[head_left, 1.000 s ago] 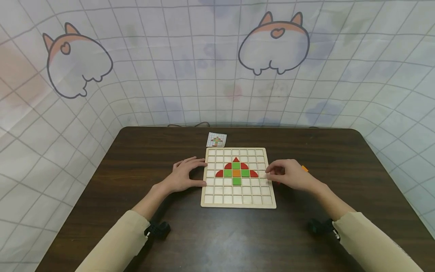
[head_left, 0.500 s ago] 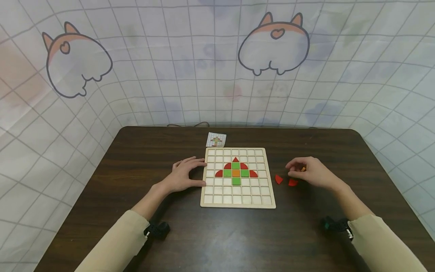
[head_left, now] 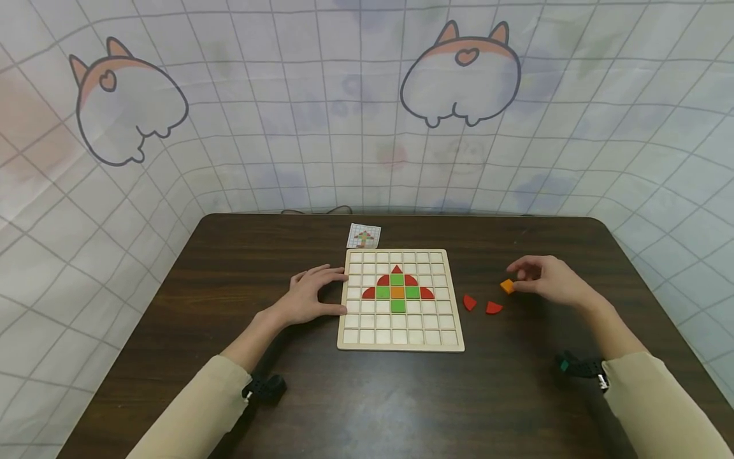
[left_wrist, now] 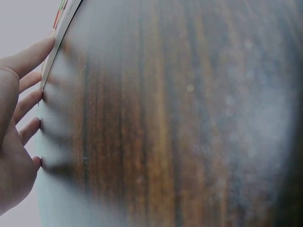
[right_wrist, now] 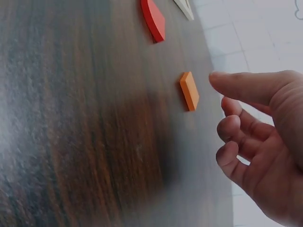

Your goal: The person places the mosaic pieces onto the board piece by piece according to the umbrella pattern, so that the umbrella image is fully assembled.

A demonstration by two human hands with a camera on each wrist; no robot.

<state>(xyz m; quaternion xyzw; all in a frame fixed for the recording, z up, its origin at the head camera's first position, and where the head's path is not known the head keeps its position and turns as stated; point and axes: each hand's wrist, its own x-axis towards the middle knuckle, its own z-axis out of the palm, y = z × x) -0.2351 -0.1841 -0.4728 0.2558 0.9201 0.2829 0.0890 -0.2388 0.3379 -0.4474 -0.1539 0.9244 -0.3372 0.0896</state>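
My left hand (head_left: 309,296) rests at the left edge of a square wooden grid board (head_left: 401,340), thumb and fingertips touching its side. Set in the grid are red quarter-round pieces, a red triangle (head_left: 397,269), green squares and one orange square (head_left: 397,292), in a tree-like shape. To the right of the board, my right hand (head_left: 547,279) hovers beside a loose orange square tile (head_left: 507,286) with nothing in its grasp. In the right wrist view a small gap separates the thumb from that orange tile (right_wrist: 190,92).
Two loose red quarter-round pieces, one left (head_left: 469,303) and one right (head_left: 494,308), lie between board and orange tile. A small pattern card (head_left: 364,236) sits behind the board. Patterned cloth (head_left: 321,115) hangs behind the dark wooden table (head_left: 367,401).
My right hand has moved from the board's right edge out to the right, uncovering the two red pieces and then the orange tile. My left hand stays at the board.
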